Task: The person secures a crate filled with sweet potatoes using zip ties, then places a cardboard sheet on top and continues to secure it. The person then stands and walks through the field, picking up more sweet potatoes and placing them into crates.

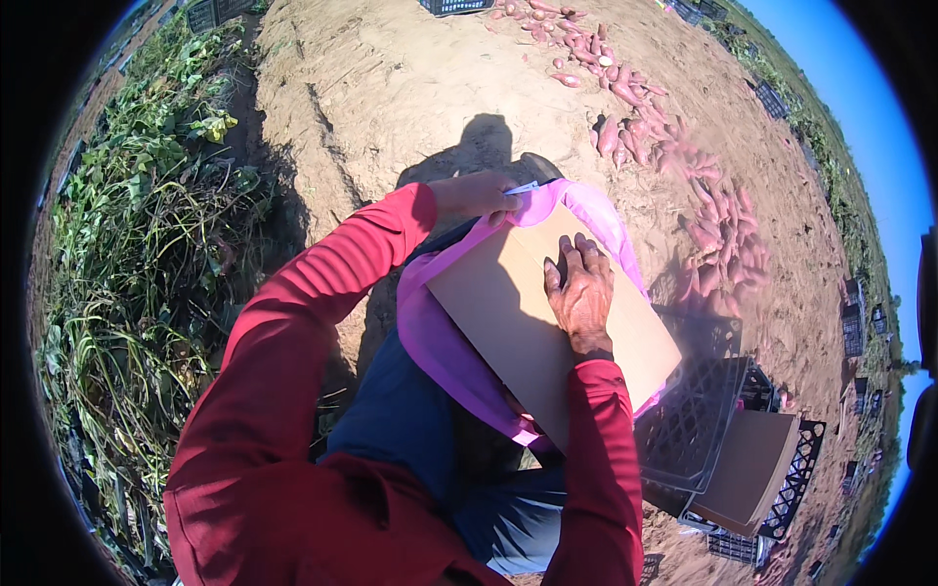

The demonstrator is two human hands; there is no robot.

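Note:
A pink cloth or plastic liner (432, 333) forms a ring in front of my legs, its container mostly hidden. Inside this ring a flat brown cardboard sheet (498, 322) lies tilted, covering most of what is beneath. My left hand (480, 196) pinches the liner's far edge near a corner of the cardboard. A small white strip (522, 188) sticks out by those fingertips; I cannot tell what it is. Palm down on the cardboard rests my right hand (581, 284), fingers slightly spread and gripping nothing. A bit of reddish content shows under the sheet's near edge.
Sweet potatoes (630, 139) lie in a long row on the dry soil (366, 80). At right, more cardboard sheets (747, 461) sit on black plastic crates (795, 476), beside a see-through dark crate (689, 403). Cut vines (146, 293) heap along the left. Another crate (456, 6) stands ahead.

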